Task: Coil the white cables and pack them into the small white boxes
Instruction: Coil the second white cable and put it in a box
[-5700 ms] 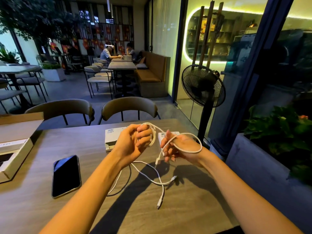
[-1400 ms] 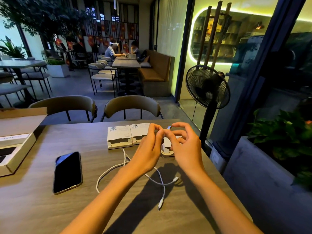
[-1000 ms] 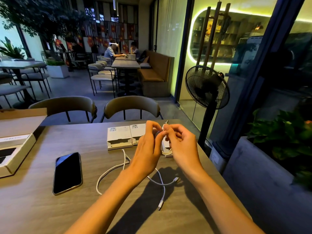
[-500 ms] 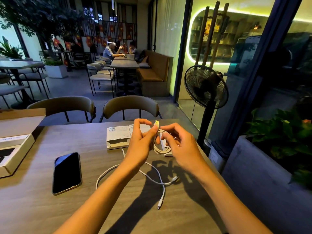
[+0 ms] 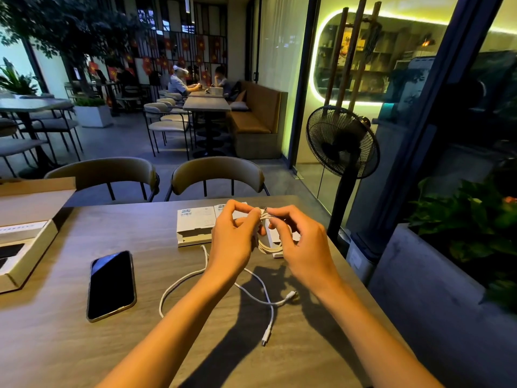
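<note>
Right above the far middle of the wood-grain table (image 5: 70,345), both hands meet over a small bundle of coiled white cable (image 5: 269,247). The left hand (image 5: 233,242) curls its fingers and pinches the top of the coil; the right hand (image 5: 300,247) pinches the same spot from the other side, fingers bent. The coil hangs below the fingertips as a few thin, smooth, rounded loops.

A second white cable (image 5: 251,292) lies loose on the tabletop just nearer, under the forearms, in a wide open curve with its two slim plugs resting free toward the right. Beyond the hands sit the small white boxes (image 5: 195,225), flat cardboard rectangles with barcode labels, side by side; one more box is partly hidden behind the right hand.

A glossy black phone (image 5: 112,284) with rounded corners lies flat to the left, well apart from the cables. A large open cardboard carton (image 5: 25,247) sits at the left edge. The table's right edge runs close beside the right forearm, with a black standing fan (image 5: 341,144) past it.
</note>
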`<state>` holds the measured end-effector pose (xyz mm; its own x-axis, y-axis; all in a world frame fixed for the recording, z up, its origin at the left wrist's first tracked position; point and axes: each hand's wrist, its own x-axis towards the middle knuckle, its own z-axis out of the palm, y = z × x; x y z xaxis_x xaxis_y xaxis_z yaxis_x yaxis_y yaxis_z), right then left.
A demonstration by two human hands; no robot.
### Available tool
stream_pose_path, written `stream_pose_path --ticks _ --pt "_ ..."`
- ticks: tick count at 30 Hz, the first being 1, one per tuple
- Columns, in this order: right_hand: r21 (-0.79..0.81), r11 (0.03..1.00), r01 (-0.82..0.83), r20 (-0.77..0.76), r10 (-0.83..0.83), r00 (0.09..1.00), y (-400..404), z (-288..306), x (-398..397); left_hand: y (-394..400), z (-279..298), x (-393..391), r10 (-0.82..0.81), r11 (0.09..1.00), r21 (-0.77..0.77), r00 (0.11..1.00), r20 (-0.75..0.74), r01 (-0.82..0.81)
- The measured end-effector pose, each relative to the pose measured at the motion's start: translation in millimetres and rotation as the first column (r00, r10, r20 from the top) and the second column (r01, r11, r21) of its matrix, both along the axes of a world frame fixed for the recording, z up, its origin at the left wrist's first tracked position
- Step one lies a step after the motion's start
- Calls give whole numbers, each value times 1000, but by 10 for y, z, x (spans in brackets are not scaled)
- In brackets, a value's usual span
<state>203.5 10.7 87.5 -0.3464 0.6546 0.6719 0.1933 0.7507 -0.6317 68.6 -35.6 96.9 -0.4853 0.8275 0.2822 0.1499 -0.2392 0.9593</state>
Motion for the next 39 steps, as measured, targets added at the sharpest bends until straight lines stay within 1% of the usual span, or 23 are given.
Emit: stream_pose_path --ticks 3,5,7,9,11,13,17,20,23,27,30,32,33,34,35,36,37,38,39 --pt "121 992 47 -3 -47 999 27 -48 -5 -7 -25 -24 -7 998 -54 999 50 10" --pt "164 984 65 -9 -64 998 37 -52 2 -17 -31 -62 -71 993 -85 992 106 80" --pt "164 985 52 -2 -53 999 43 -25 15 -31 -17 -92 -160 978 -105 972 171 179" --pt "149 988 30 18 -33 999 46 20 29 -35 -2 -105 -218 959 -122 939 265 257" --pt "142 990 12 33 -16 999 47 45 30 -41 -2 -99 -246 940 -136 896 370 314" --pt "137 991 8 39 -13 999 35 32 18 -43 -21 -97 -236 934 -154 881 410 322" --pt "127 991 28 13 -30 999 28 -32 11 -42 -48 -98 -222 932 -187 897 383 311" --pt "123 992 42 18 -45 999 42 -54 20 -36 -43 -104 -217 913 -252 906 364 321" --pt "132 989 71 19 -74 997 71 -58 10 -53 -46 -118 -281 880 -300 914 294 367" --pt "161 982 103 20 -108 994 72 -87 -15 -76 -37 -140 -337 863 -326 921 197 386" --pt "140 979 150 18 -154 988 109 -105 -24 -92 -31 -134 -368 854 -327 915 167 404" --pt "58 984 171 9 -172 985 137 -93 -22 -97 -41 -128 -370 856 -323 915 160 403" --pt "-25 988 153 6 -153 988 141 -88 -14 -96 -46 -124 -373 854 -332 917 144 400" --pt "-143 984 106 0 -107 994 137 -82 -3 -96 -52 -118 -380 849 -343 916 129 401" --pt "-284 958 32 -21 -40 999 128 -67 9 -96 -56 -112 -389 842 -350 911 136 411" --pt "-418 907 -47 -58 25 998 123 -47 23 -93 -67 -113 -397 832 -343 900 181 436" --pt "-520 847 -109 -92 71 993 123 -29 35 -94 -71 -109 -400 823 -321 879 258 469" --pt "-584 799 -142 -104 99 990 130 -18 43 -98 -75 -100 -398 814 -288 846 356 504" --pt "-617 773 -147 -93 113 989 140 -18 47 -103 -72 -79 -388 809 -252 804 451 531"
